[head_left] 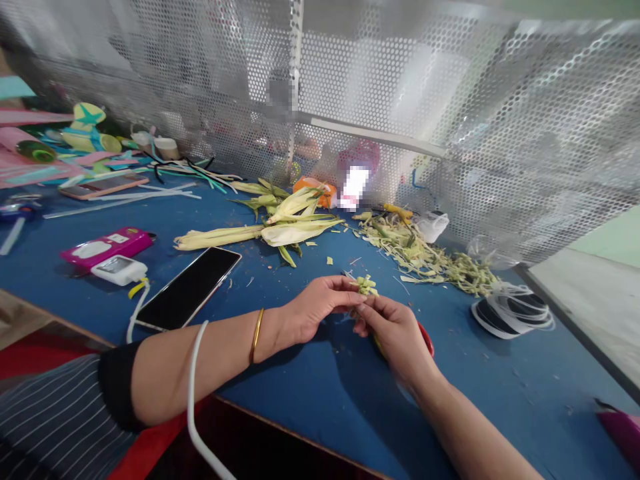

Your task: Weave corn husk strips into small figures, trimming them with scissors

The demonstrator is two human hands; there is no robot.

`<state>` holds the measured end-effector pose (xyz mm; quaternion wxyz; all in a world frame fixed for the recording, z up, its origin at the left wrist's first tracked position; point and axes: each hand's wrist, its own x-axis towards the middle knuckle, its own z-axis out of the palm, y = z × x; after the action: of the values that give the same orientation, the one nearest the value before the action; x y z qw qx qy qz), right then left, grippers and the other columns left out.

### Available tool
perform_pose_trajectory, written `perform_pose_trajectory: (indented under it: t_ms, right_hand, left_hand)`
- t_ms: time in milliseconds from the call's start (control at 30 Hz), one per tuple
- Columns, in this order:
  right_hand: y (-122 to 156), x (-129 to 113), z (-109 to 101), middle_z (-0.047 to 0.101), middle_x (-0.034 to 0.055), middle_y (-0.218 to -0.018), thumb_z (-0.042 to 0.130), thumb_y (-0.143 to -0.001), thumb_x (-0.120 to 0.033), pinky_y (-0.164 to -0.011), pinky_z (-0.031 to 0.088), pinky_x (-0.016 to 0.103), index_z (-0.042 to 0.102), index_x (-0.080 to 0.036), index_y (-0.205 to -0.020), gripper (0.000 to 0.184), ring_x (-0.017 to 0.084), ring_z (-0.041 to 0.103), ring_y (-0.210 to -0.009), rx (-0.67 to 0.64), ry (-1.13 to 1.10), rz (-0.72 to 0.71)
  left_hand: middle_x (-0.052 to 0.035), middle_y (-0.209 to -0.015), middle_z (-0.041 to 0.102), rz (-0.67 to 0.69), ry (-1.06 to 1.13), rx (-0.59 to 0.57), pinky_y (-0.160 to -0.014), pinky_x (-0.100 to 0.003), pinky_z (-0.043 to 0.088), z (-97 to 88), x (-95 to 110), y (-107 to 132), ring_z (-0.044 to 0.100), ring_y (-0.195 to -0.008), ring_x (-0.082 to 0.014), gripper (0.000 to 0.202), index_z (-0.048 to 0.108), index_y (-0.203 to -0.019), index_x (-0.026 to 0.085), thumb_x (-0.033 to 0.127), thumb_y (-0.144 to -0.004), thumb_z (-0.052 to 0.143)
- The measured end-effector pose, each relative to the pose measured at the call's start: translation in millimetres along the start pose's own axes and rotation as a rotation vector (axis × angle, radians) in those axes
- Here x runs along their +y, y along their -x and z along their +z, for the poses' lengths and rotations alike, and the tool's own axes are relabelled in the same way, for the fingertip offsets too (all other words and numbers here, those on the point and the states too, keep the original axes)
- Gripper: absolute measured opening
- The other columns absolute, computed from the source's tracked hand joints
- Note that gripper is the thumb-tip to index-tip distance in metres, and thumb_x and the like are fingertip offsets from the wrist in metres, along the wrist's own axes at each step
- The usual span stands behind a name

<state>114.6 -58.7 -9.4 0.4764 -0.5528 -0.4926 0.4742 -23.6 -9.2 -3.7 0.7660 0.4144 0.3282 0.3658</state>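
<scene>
A small pale-green flower-like piece of folded corn husk [367, 285] is pinched between the fingertips of both hands. My left hand [320, 305], with a gold bangle at the wrist, holds it from the left, thumb and index finger closed. From the right and below, my right hand [395, 327] meets it with closed fingers, close to my left fingertips. A red rounded thing [426, 339] shows from behind my right hand; the rest of it is hidden. Beyond the hands lie whole corn husks [295, 230] and a heap of husk scraps and small knotted pieces [425, 253].
A black-screened phone [190, 290], a white device [120, 270] with a cable and a magenta case [110, 247] lie left. A spool of clear thread [513, 310] is at right. A perforated metal screen [370, 87] stands along the back of the blue table [320, 413].
</scene>
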Motion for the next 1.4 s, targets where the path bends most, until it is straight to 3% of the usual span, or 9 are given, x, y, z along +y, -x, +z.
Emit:
perform_pose_trajectory:
  t_ms: [267,533,633,733,833,933,1167,1267,1400]
  right_hand:
    - [1,-5,-3,0.057,-0.0007,-0.052,0.068,-0.074,-0.042,-0.056,0.04,0.026,0.06,-0.018,-0.059,0.029,0.012,0.049,-0.051,-0.048,0.084,-0.025]
    - [3,-6,-1,0.057,-0.0015,-0.051,0.067,-0.077,-0.046,-0.053,0.041,0.025,0.06,-0.018,-0.064,0.031,0.012,0.051,-0.049,-0.075,0.093,0.0]
    - [3,-8,-3,0.055,-0.003,-0.049,0.071,-0.074,-0.046,-0.048,0.04,0.024,0.059,-0.018,-0.061,0.034,0.009,0.05,-0.043,-0.118,-0.021,0.067]
    - [0,-10,-10,0.054,-0.0039,-0.052,0.077,-0.067,-0.047,-0.042,0.039,0.022,0.062,-0.016,-0.063,0.034,0.007,0.049,-0.038,-0.15,-0.191,0.18]
    - [-8,-8,-21,0.056,-0.0035,-0.054,0.081,-0.06,-0.045,-0.04,0.04,0.02,0.066,-0.014,-0.069,0.036,0.007,0.049,-0.038,-0.103,-0.292,0.236]
    - [-24,-3,-40,0.055,-0.0034,-0.055,0.082,-0.06,-0.041,-0.041,0.043,0.02,0.068,-0.013,-0.073,0.034,0.006,0.049,-0.041,0.089,-0.334,0.173]
    - [-95,-24,-131,0.055,-0.0019,-0.054,0.071,-0.075,-0.033,-0.047,0.047,0.021,0.056,-0.021,-0.067,0.02,0.01,0.054,-0.048,0.429,-0.161,0.058]
    - [-107,-34,-151,0.059,0.0002,-0.057,0.067,-0.079,-0.039,-0.052,0.05,0.024,0.054,-0.024,-0.067,0.024,0.013,0.061,-0.056,0.413,-0.05,0.072]
    - [-97,-19,-136,0.07,0.0067,-0.07,0.081,-0.063,-0.032,-0.057,0.054,0.03,0.065,-0.017,-0.076,0.026,0.019,0.067,-0.063,0.164,0.125,0.158]
  left_hand:
    - [0.0011,-0.069,0.063,0.176,-0.231,0.119,-0.07,-0.027,0.041,-0.1,3,0,0.053,-0.068,-0.0112,0.015,0.067,-0.07,0.014,0.024,-0.065,0.077]
    - [0.0013,-0.071,0.063,0.154,-0.22,0.122,-0.07,-0.027,0.042,0.8,3,1,0.054,-0.067,-0.011,0.016,0.067,-0.072,0.014,0.026,-0.066,0.076]
    - [-0.0001,-0.075,0.065,0.149,-0.25,0.111,-0.072,-0.027,0.042,-1.4,5,0,0.055,-0.07,-0.0116,0.021,0.068,-0.077,0.014,0.029,-0.066,0.078]
    - [-0.0021,-0.079,0.067,0.143,-0.292,0.176,-0.072,-0.026,0.042,-7.4,7,-5,0.056,-0.073,-0.0121,0.028,0.069,-0.086,0.015,0.039,-0.071,0.074]
    - [-0.0029,-0.079,0.067,0.125,-0.32,0.277,-0.069,-0.024,0.043,-14.9,10,-10,0.057,-0.071,-0.0114,0.026,0.069,-0.087,0.015,0.039,-0.076,0.069]
    - [-0.0029,-0.079,0.068,0.089,-0.327,0.304,-0.069,-0.023,0.044,-19.0,11,-13,0.058,-0.07,-0.0106,0.019,0.069,-0.09,0.015,0.029,-0.077,0.067]
    - [-0.0036,-0.076,0.069,0.034,-0.357,0.26,-0.066,-0.023,0.045,-14.3,11,-10,0.06,-0.067,-0.0105,0.01,0.069,-0.086,0.013,0.016,-0.078,0.063]
    - [-0.0036,-0.075,0.068,0.041,-0.377,0.25,-0.064,-0.022,0.044,-13.4,11,-9,0.06,-0.065,-0.0098,0.011,0.069,-0.086,0.012,0.014,-0.079,0.061]
    - [-0.0021,-0.071,0.067,0.048,-0.379,0.216,-0.063,-0.022,0.045,-15.0,7,-10,0.058,-0.061,-0.0093,0.009,0.068,-0.083,0.012,0.014,-0.079,0.06]
